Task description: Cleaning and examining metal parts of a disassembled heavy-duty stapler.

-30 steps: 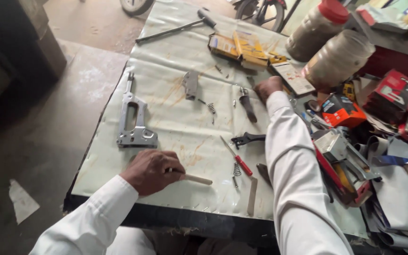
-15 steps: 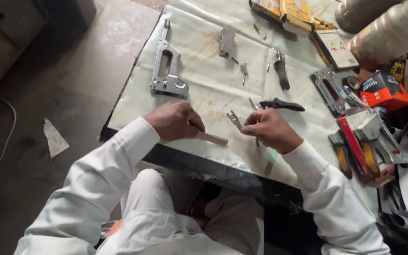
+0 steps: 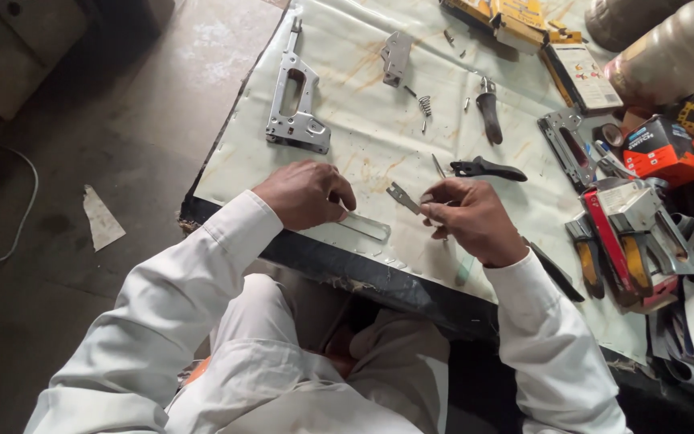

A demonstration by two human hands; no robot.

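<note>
My left hand [image 3: 305,193] rests near the front edge of the table and grips a flat slotted metal bar [image 3: 365,226] that lies on the pale sheet [image 3: 379,137]. My right hand [image 3: 473,219] is just to its right, pinching a small grey metal piece [image 3: 404,198] that sticks out toward the left hand. The two hands are a short gap apart. A silver staple-gun body [image 3: 295,96] lies farther back on the left, beyond my left hand.
A small metal plate [image 3: 396,55], a spring [image 3: 426,105], a dark-handled tool [image 3: 489,112] and black pliers [image 3: 487,169] lie on the sheet. Staple guns [image 3: 632,233], an orange box [image 3: 657,149], yellow packs [image 3: 516,18] and rolls [image 3: 668,52] crowd the right side. Concrete floor lies left.
The view has swung down toward my lap. My right hand came back from the far side of the table to the front edge and now holds a small metal piece beside the left hand.
</note>
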